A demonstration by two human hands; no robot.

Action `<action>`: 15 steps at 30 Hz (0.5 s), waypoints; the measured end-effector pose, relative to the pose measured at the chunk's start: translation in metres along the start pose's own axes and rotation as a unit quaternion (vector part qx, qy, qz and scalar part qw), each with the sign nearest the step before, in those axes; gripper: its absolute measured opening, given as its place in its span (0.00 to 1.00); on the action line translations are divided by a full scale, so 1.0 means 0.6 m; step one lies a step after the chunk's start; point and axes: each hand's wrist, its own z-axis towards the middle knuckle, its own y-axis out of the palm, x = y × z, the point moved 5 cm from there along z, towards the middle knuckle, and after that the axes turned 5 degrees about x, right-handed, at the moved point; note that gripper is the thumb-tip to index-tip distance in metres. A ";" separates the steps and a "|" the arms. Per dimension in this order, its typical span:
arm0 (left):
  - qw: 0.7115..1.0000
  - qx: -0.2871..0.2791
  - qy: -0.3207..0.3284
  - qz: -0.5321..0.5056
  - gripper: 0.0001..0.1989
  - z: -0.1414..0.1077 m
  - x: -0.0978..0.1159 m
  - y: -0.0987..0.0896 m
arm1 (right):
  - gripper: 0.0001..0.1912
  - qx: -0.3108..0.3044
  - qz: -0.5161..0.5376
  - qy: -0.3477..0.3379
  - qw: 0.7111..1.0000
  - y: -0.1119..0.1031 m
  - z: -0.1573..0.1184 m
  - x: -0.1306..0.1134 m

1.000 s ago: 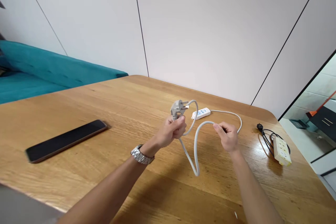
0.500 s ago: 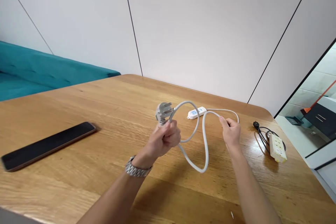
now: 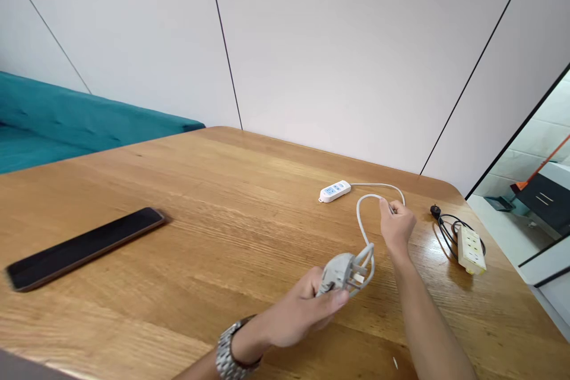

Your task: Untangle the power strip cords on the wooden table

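Note:
My left hand (image 3: pixel 307 306), with a metal watch on its wrist, is closed around a grey-white power plug (image 3: pixel 337 273), whose metal prongs point to the right. Loops of white cord (image 3: pixel 367 249) hang close beside the prongs. Farther along, the same cord runs up into my right hand (image 3: pixel 398 224), which is closed on it. From there the cord curves back to a small white power strip (image 3: pixel 335 191) lying on the table beyond my hands.
A second, yellowed power strip (image 3: pixel 471 249) with a coiled black cord and black plug (image 3: pixel 435 211) lies at the right. On the left is a dark phone-like slab (image 3: pixel 84 248). A wooden table (image 3: pixel 200 190) meets a white wall; a teal sofa (image 3: pixel 98 119) stands behind left.
My left hand has moved right and down with the plug, turning its prongs rightward. The wide cord loops have drawn in smaller. My right hand has shifted slightly right and down.

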 end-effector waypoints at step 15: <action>0.901 0.280 -0.081 -0.322 0.29 0.101 -0.074 -0.033 | 0.22 -0.220 0.140 -0.179 0.949 0.002 -0.051 -0.110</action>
